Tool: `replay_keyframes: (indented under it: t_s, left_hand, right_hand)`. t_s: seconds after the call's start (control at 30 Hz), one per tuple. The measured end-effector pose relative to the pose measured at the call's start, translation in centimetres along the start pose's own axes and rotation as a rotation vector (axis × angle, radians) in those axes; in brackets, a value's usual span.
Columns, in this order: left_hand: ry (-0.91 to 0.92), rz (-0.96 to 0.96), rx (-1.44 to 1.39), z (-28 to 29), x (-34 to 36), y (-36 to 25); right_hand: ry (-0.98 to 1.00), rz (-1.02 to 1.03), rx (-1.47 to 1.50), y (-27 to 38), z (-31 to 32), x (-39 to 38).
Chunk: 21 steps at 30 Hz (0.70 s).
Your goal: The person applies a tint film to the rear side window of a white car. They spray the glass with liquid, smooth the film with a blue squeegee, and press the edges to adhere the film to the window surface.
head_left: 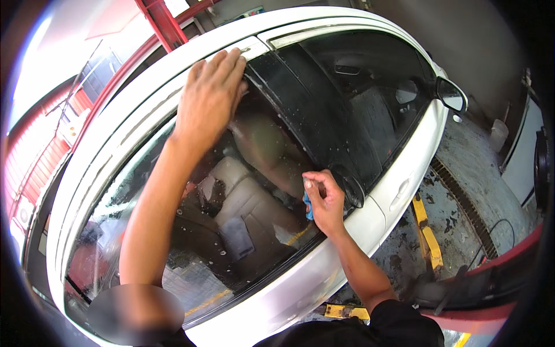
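My left hand (209, 95) rests with extended fingers at the upper edge of a white car's rear side window (260, 237), touching the frame. My right hand (324, 196) is closed around a small blue object (308, 207) against the glass near the rear edge of the black door pillar (306, 92). A black round object (355, 194) sits just right of that hand. Water drops speckle the glass, and pale seats show through it.
The front window (387, 75) and side mirror (451, 92) are at the upper right. Red steel posts (162, 23) stand beyond the roof. Yellow lift arms (428, 237), a floor grate (462, 208) and a red-and-black fixture (474, 301) lie to the right.
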<state>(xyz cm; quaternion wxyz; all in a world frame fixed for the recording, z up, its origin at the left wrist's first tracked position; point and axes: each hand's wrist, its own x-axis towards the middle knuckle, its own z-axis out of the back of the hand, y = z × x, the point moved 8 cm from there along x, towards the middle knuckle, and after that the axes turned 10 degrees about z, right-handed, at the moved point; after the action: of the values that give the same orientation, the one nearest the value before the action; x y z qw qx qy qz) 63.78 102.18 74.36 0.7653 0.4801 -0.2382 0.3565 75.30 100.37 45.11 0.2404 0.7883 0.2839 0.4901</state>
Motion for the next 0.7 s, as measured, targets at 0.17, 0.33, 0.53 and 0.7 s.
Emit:
replay_keyframes:
  t_s: [0.17,0.33,0.53,0.7]
  left_hand:
    - [-0.029,0.136,-0.248,-1.2,6.2,1.9]
    - [0.027,0.207,-0.213,-1.7,8.1,1.9]
    - [-0.001,0.117,-0.018,-1.7,8.0,-0.4]
    - [-0.037,0.163,0.096,-2.6,8.1,-0.1]
  right_hand:
    - [0.057,-0.014,0.068,-1.8,2.3,0.2]
    - [0.096,0.118,0.049,-1.9,2.9,0.7]
    - [0.164,0.229,-0.028,-0.6,3.4,1.1]
    - [0.198,0.159,-0.023,-1.1,3.1,1.0]
